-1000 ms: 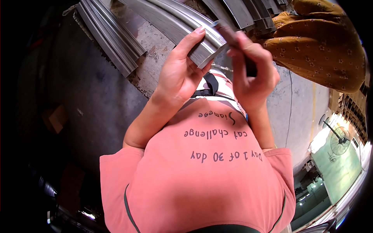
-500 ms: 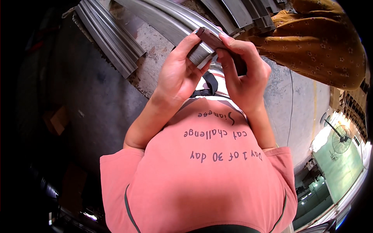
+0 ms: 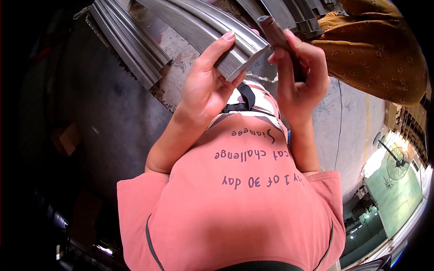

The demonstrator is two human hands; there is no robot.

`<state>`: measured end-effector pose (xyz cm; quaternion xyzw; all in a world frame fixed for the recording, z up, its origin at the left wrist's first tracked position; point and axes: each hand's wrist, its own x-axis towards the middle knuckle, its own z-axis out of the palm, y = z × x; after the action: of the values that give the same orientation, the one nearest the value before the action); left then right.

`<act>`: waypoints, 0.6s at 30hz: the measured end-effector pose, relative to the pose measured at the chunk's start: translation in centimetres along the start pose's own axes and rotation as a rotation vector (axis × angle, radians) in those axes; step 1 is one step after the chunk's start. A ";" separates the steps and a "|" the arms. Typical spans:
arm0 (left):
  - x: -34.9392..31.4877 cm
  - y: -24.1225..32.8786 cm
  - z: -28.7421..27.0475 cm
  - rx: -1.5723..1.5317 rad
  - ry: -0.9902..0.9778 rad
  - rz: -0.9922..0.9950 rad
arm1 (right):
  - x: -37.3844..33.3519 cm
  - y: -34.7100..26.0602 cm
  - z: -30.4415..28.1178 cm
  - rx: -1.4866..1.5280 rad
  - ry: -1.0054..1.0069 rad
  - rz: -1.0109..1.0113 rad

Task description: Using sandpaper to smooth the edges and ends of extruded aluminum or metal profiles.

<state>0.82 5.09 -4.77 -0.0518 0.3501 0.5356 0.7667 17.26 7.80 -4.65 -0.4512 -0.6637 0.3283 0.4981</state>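
A long silvery metal profile with ridges along its length comes toward me from the top. My left hand grips its near end, thumb on the upper face and fingers wrapped underneath. To the right of that cut end, my right hand pinches a dark brown strip, folded or rolled and resembling sandpaper. The strip slants up to the left out of my fingers, and its lower part runs into my palm. A small gap separates it from the profile's end edge.
More metal profiles lie at the upper left, and others at the top right. Mustard flowered cloth fills the upper right. A cardboard box sits on the left floor; a fan stands far right.
My right hand has moved right, taking the brown strip off the profile's end. That end edge now shows uncovered. My left hand keeps its grip, nearly unmoved.
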 end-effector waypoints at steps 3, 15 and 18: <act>0.3 -0.2 -0.7 -0.036 0.012 0.004 | 0.2 -1.4 0.4 -0.084 -0.183 -0.159; 0.3 0.0 -0.7 -0.003 0.052 -0.001 | 0.1 0.3 0.1 -0.184 -0.092 -0.261; 0.1 0.2 -0.1 0.000 0.035 0.014 | 0.2 0.6 -0.1 -0.134 -0.090 -0.363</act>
<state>0.67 5.25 -4.85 -0.0588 0.3637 0.5402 0.7566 17.52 8.19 -5.09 -0.3410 -0.7762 0.2080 0.4878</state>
